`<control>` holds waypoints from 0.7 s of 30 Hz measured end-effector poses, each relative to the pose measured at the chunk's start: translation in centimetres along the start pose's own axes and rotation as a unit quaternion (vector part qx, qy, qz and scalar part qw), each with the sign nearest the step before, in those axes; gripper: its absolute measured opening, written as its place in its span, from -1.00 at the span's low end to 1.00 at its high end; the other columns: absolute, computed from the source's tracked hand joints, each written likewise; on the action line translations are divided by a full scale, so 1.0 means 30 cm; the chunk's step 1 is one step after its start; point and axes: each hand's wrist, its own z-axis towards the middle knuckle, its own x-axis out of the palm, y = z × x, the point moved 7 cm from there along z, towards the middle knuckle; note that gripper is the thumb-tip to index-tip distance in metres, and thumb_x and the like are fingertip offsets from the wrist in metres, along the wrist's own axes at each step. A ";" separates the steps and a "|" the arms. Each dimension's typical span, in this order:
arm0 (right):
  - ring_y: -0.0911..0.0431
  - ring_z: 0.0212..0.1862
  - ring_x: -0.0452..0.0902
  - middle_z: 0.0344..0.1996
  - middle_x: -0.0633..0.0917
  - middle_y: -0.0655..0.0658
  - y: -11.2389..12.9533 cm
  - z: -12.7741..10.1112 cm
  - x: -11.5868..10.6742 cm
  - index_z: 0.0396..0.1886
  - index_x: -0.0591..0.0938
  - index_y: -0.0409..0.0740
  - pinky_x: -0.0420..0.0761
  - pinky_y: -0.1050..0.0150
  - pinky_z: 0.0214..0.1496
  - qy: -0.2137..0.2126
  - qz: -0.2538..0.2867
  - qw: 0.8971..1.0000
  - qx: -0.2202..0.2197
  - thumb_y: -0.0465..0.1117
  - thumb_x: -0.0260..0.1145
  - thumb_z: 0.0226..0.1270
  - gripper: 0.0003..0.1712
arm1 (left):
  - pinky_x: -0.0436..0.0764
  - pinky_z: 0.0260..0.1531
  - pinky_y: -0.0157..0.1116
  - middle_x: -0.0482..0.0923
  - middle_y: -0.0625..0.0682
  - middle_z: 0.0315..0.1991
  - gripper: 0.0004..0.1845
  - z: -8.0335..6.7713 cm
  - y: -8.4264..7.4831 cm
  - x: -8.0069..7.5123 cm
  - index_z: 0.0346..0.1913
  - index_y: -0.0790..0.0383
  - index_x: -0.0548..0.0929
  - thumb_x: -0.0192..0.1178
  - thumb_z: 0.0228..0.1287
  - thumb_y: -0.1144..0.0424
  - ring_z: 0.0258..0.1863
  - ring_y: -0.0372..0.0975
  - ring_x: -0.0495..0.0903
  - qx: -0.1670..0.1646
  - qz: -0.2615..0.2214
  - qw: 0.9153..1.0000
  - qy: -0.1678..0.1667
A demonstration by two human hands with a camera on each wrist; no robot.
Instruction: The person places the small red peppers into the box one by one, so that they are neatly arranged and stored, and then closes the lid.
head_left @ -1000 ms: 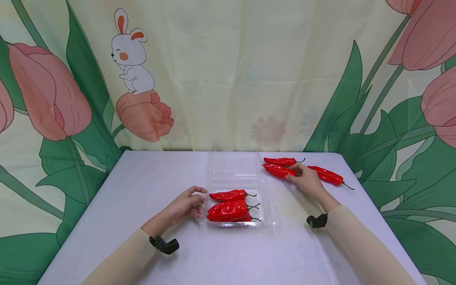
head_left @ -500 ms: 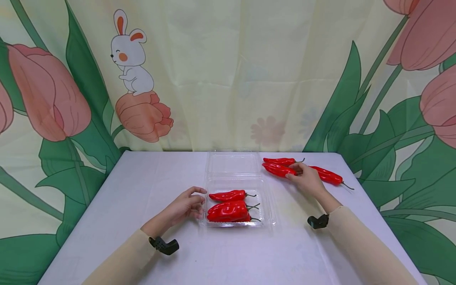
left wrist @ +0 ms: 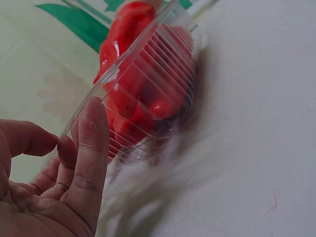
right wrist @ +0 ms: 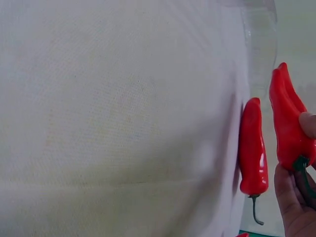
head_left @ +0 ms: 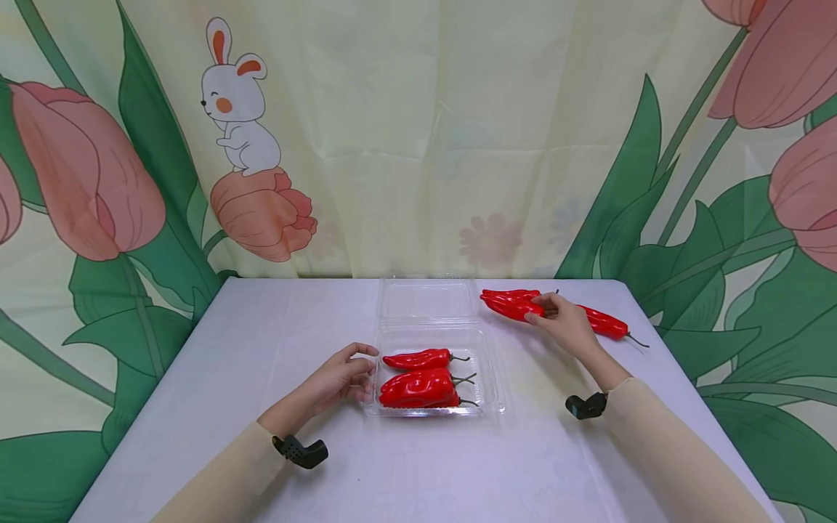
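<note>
The white surface (head_left: 392, 472) stretches broadly this side of the clear container (head_left: 428, 412), with plenty of room to its left too. The lid (head_left: 428, 300) is folded back, reaching about to the far edge, where the printed curtain (head_left: 510, 145) hangs. Three red peppers (head_left: 415, 387) lie inside, stems to the right and within the rim.

Toward the far right corner, the right hand (head_left: 567, 327) has its grip around the held pepper (head_left: 511, 307), right beside the far pepper (head_left: 516, 293), which lies near the back edge. Just right of that hand is the outer pepper (head_left: 604, 322), its stem near the right edge, so room is tighter there.

The left hand (head_left: 343, 376) is at the container's left side. From above I see only bent fingers; the left wrist view shows its grip pinching the rim, one finger along the ribbed wall (left wrist: 170, 64). The right wrist view shows the held pepper's green stem (right wrist: 302, 170), which the hand covers from above. Whether that pepper is off the surface, I can't tell.
</note>
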 end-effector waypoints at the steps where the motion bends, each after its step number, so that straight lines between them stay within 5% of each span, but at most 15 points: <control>1: -0.15 0.07 0.48 0.09 0.55 -0.27 0.006 -0.001 0.000 0.19 0.45 -0.16 0.65 -0.01 -0.01 0.000 0.002 1.000 -0.002 0.03 0.40 0.17 -0.35 | 0.69 -0.38 -0.28 0.51 0.15 -0.26 -0.55 0.000 0.000 0.000 0.25 0.17 0.28 0.09 0.35 0.22 -0.51 -0.18 0.56 0.000 -0.001 1.000 0.000; 21: -0.08 -0.05 0.61 -0.04 0.64 -0.19 0.164 -0.029 0.050 0.08 0.54 -0.08 0.67 0.07 -0.04 0.025 0.020 0.998 -0.050 0.02 0.41 0.15 -0.47 | 0.69 -0.40 -0.28 0.50 0.13 -0.31 -0.56 -0.005 -0.006 0.003 0.24 0.18 0.28 0.07 0.35 0.22 -0.51 -0.18 0.55 0.004 -0.003 1.000 0.004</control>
